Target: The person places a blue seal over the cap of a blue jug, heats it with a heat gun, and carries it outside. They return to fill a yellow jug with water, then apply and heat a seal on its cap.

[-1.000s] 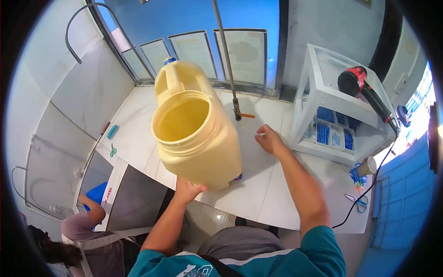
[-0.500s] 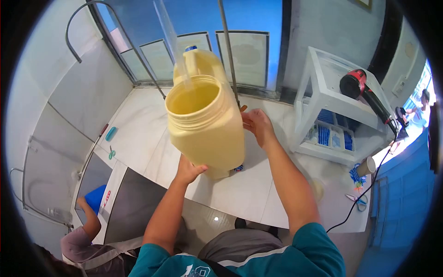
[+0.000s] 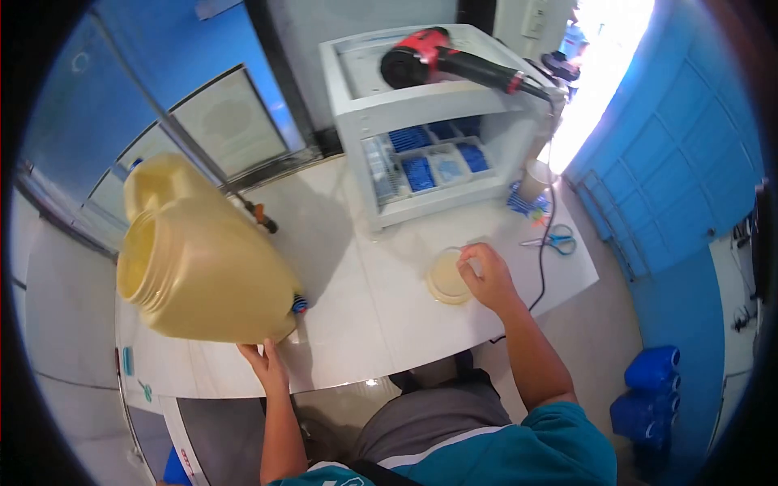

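A large yellow plastic jug (image 3: 219, 259) with a wide open mouth stands at the left of the white table (image 3: 348, 324). My left hand (image 3: 266, 366) touches its lower edge, the fingers apart under the near side. On the right, my right hand (image 3: 488, 279) is over a round pale yellow lid (image 3: 447, 279), with its fingers curled at the lid's edge. Whether the fingers grip the lid is hard to tell.
A white shelf unit (image 3: 356, 121) with blue packets holds a red and black hair dryer (image 3: 417, 61) on top. Its cord (image 3: 545, 267) crosses the table near blue scissors (image 3: 559, 240) and a paper cup (image 3: 535, 180). A metal pole (image 3: 162, 113) rises behind the jug.
The view has turned to the right. My right hand has left the jug's side and reached the lid. My left hand remains at the jug's bottom. The clear tube has left the view.
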